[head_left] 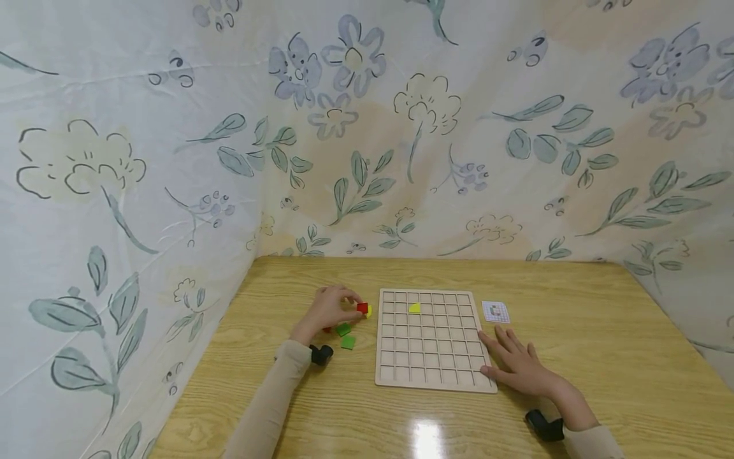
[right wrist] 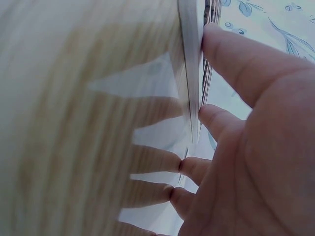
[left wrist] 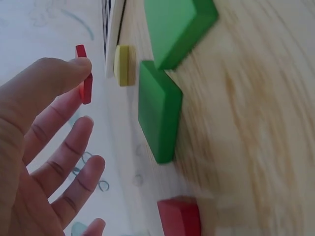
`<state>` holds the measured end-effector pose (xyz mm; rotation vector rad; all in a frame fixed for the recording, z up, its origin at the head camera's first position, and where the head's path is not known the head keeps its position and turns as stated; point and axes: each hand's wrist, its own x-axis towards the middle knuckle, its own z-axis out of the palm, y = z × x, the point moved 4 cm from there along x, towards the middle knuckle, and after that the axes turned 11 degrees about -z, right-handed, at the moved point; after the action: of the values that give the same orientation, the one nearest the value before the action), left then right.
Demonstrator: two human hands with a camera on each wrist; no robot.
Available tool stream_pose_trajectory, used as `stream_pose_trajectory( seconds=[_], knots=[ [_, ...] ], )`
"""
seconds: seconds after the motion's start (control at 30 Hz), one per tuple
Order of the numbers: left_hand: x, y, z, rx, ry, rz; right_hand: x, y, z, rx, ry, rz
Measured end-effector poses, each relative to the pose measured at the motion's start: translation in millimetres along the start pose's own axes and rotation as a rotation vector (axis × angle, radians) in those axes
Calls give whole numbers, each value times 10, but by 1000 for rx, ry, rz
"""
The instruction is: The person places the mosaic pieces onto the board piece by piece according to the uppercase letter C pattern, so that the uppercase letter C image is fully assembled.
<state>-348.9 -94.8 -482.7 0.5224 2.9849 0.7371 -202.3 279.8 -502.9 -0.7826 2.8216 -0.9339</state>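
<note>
Between thumb and index finger my left hand pinches a flat red square tile, lifted above the table left of the board. A yellow tile lies just behind it. Two green tiles are below that hand, and another red tile shows in the left wrist view. The wooden grid board holds one yellow quarter-round tile near its top. My right hand lies with spread fingers, its thumb and index fingertip touching the board's right edge, the other fingertips on the table.
A small white card with a printed grid and coloured picture lies right of the board. The wooden table runs back to a floral cloth hanging behind and at the sides.
</note>
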Motion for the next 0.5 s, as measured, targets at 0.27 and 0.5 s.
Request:
stream_pose_trajectory(
  seconds=[0.27, 0.5],
  knots=[
    [13, 101, -7, -19, -27, 21, 1, 20, 10, 14, 6, -15],
    [73, 176, 33, -15, -22, 49, 7, 42, 9, -20, -15, 10]
  ],
)
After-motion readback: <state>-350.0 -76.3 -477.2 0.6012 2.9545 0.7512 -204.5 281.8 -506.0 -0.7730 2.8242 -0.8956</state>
